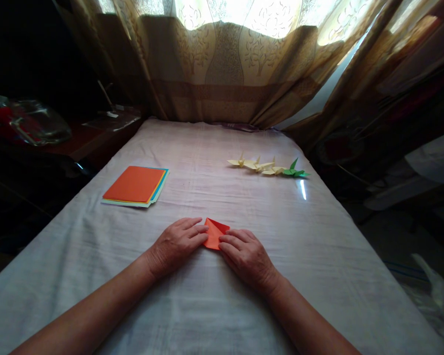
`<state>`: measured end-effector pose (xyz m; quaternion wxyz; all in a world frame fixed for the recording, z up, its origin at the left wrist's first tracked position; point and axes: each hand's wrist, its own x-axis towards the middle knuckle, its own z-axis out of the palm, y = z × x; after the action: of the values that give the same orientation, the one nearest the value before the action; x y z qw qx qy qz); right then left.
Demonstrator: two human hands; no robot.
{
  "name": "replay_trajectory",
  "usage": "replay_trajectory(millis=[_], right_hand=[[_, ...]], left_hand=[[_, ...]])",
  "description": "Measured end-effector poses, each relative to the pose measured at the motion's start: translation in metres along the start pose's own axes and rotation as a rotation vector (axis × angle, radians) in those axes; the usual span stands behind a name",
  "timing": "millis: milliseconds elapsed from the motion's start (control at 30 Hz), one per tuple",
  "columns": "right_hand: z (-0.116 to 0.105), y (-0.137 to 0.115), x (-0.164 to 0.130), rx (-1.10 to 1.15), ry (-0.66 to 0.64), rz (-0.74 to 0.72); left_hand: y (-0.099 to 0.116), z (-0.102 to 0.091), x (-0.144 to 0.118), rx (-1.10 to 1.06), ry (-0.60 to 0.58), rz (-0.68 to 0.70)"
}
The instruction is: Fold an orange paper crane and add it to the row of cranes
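Note:
A small orange sheet of origami paper [212, 236], folded with a raised flap at its upper right, lies on the white cloth between my hands. On its left edge rest the fingertips of my left hand [179, 242], the fingers bent and close together, holding it. My right hand [246, 254] grips the right edge, its fingers curled over the paper. Both thumbs are mostly hidden. Beyond, to the right, several folded paper cranes stand in a row: pale yellow cranes [258, 166] and one green crane [294, 170].
A stack of coloured square paper [135, 183], orange on top, lies at the left of the cloth-covered table [192, 148]. Curtains [222, 64] hang behind the far edge. On a dark side surface at the left sits a clear plastic item [40, 123].

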<state>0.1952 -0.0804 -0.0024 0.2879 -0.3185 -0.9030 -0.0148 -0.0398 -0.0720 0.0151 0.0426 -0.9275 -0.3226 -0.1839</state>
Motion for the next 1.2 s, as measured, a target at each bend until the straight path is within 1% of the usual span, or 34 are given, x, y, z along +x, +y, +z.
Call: replay_trajectory(millis=[133, 233, 367, 567, 800, 1067, 1200], right_hand=[[0.002, -0.001, 0.003, 0.028, -0.022, -0.019], [0.002, 0.0, 0.002, 0.062, -0.037, 0.019], [0.004, 0.01, -0.003, 0.112, -0.037, 0.154], [0.007, 0.021, -0.004, 0.188, -0.039, 0.261], [0.011, 0.014, -0.002, 0.212, -0.018, 0.402], [0.015, 0.003, 0.004, 0.137, -0.004, 0.498], [0.016, 0.005, 0.004, 0.159, -0.002, 0.521]], left_hand=[[0.026, -0.001, -0.008, -0.031, 0.016, -0.138], [0.035, 0.003, -0.007, -0.002, 0.029, -0.236], [0.033, 0.007, -0.004, -0.041, 0.002, -0.317], [0.034, 0.009, -0.002, -0.125, 0.033, -0.383], [0.036, 0.012, 0.0, -0.23, 0.065, -0.485], [0.036, 0.012, 0.007, -0.216, 0.035, -0.545], [0.036, 0.012, 0.01, -0.188, -0.006, -0.566]])
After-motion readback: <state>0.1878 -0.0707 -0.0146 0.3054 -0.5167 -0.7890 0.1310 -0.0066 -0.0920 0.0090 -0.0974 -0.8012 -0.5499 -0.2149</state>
